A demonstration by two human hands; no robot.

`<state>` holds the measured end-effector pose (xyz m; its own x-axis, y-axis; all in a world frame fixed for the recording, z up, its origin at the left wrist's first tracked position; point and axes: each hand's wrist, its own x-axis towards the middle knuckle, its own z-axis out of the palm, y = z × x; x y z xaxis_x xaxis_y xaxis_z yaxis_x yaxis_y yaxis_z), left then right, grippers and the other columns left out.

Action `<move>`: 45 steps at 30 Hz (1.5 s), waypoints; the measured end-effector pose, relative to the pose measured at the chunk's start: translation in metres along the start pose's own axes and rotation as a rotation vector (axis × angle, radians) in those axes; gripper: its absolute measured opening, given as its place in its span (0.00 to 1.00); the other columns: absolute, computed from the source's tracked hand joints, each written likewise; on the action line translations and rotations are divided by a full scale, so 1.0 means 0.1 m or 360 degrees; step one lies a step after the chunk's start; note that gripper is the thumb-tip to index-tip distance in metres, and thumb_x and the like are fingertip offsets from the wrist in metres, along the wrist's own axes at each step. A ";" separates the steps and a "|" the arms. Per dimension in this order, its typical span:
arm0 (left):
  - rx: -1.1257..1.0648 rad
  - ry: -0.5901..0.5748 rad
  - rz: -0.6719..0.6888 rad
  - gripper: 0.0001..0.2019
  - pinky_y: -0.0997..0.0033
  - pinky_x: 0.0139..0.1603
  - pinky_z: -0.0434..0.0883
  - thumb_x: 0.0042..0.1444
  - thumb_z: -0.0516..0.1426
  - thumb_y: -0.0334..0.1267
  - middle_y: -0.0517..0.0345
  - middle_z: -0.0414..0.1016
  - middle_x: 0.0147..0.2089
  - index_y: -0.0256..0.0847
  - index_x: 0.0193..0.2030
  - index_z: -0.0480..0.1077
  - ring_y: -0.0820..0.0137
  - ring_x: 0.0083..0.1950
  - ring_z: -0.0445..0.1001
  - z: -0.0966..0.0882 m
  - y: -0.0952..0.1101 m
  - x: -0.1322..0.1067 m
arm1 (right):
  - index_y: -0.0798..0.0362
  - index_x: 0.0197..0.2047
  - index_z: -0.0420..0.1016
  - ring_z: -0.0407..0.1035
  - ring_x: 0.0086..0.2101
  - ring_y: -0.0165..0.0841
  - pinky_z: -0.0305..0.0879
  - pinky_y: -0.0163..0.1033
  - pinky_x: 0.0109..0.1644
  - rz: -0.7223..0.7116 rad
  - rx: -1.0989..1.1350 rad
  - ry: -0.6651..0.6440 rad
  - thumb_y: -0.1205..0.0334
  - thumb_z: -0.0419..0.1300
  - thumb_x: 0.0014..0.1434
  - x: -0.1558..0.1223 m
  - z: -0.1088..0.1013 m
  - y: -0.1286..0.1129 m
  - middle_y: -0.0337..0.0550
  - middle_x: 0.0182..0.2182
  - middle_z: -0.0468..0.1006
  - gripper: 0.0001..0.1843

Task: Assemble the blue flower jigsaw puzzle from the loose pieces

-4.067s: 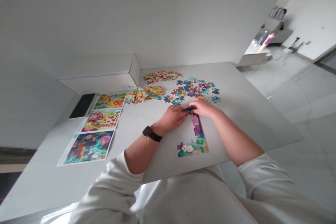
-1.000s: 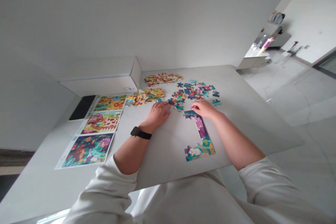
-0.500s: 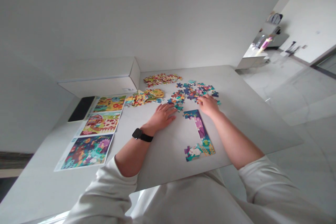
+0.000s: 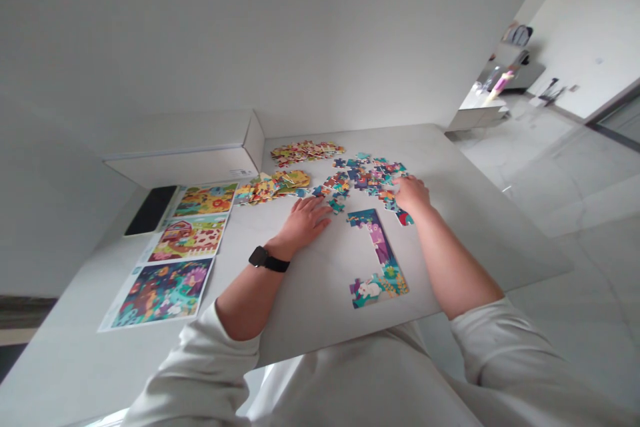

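Observation:
A partly joined puzzle strip (image 4: 378, 251) lies on the white table (image 4: 480, 213) in front of me, with a white rabbit at its near end. My left hand (image 4: 303, 217), a black watch (image 4: 261, 258) on its wrist, rests flat with fingers spread, just left of the strip's far end. My right hand (image 4: 413, 193) reaches over the near edge of a spread of loose blue and pink pieces (image 4: 367, 177), fingers curled down on them. Whether it grips a piece is hidden. A single loose piece (image 4: 404, 218) lies beside that wrist.
Two more heaps of loose pieces, yellow (image 4: 273, 185) and red (image 4: 305, 150), lie further back. Three picture sheets (image 4: 183, 240) sit at the left in a row, a black phone (image 4: 150, 210) behind them. A white box (image 4: 185, 150) stands against the wall.
My right hand has moved right and further away from the strip's far end into the loose blue pieces. My left hand stayed flat, shifting slightly. The strip now lies untouched.

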<state>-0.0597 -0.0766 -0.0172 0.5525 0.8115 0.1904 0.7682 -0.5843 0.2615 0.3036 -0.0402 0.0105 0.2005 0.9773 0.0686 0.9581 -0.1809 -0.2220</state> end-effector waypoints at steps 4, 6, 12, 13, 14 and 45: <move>0.0006 0.0001 -0.0019 0.21 0.33 0.80 0.60 0.74 0.56 0.47 0.47 0.69 0.78 0.51 0.68 0.78 0.47 0.78 0.66 0.00 0.00 0.00 | 0.46 0.60 0.87 0.77 0.55 0.50 0.73 0.51 0.60 0.0003 0.0032 -0.0052 0.65 0.65 0.64 0.11 -0.08 0.24 0.58 0.60 0.81 0.22; 0.0007 0.0007 -0.0018 0.20 0.34 0.80 0.60 0.74 0.56 0.46 0.48 0.69 0.78 0.53 0.68 0.79 0.48 0.78 0.66 0.01 -0.01 0.00 | 0.46 0.59 0.87 0.78 0.54 0.47 0.72 0.48 0.61 -0.0040 0.0039 -0.0050 0.63 0.65 0.65 0.15 -0.08 0.32 0.56 0.58 0.82 0.21; -0.0019 0.0015 -0.0006 0.21 0.35 0.79 0.61 0.74 0.55 0.48 0.47 0.69 0.78 0.52 0.68 0.78 0.48 0.77 0.67 0.01 -0.03 0.01 | 0.42 0.55 0.89 0.78 0.52 0.45 0.73 0.44 0.56 -0.0300 0.0112 -0.0106 0.47 0.73 0.61 0.09 0.00 0.21 0.49 0.54 0.85 0.21; -0.0025 0.0022 -0.0003 0.21 0.36 0.79 0.62 0.74 0.55 0.48 0.47 0.69 0.78 0.52 0.68 0.78 0.48 0.77 0.67 0.02 -0.03 0.01 | 0.42 0.54 0.89 0.78 0.51 0.44 0.73 0.43 0.55 -0.0301 0.0114 -0.0117 0.46 0.74 0.60 0.08 0.00 0.18 0.48 0.53 0.86 0.20; -0.0030 0.0028 -0.0003 0.21 0.36 0.79 0.62 0.74 0.56 0.48 0.46 0.69 0.78 0.52 0.68 0.79 0.48 0.77 0.67 0.02 -0.03 0.01 | 0.42 0.52 0.89 0.78 0.50 0.44 0.73 0.43 0.53 -0.0290 0.0110 -0.0130 0.47 0.75 0.58 0.06 0.00 0.16 0.48 0.53 0.86 0.20; -0.0014 0.0019 0.0038 0.22 0.40 0.79 0.62 0.75 0.55 0.49 0.46 0.68 0.78 0.49 0.70 0.76 0.50 0.78 0.66 0.06 -0.08 0.01 | 0.49 0.36 0.80 0.80 0.37 0.37 0.77 0.42 0.48 -0.0068 0.0908 0.0100 0.64 0.71 0.55 0.26 0.07 0.40 0.40 0.35 0.86 0.05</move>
<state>-0.0631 -0.0715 -0.0251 0.5667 0.7972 0.2082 0.7518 -0.6037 0.2652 0.3459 -0.0217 -0.0036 0.1928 0.9708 0.1428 0.7070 -0.0365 -0.7062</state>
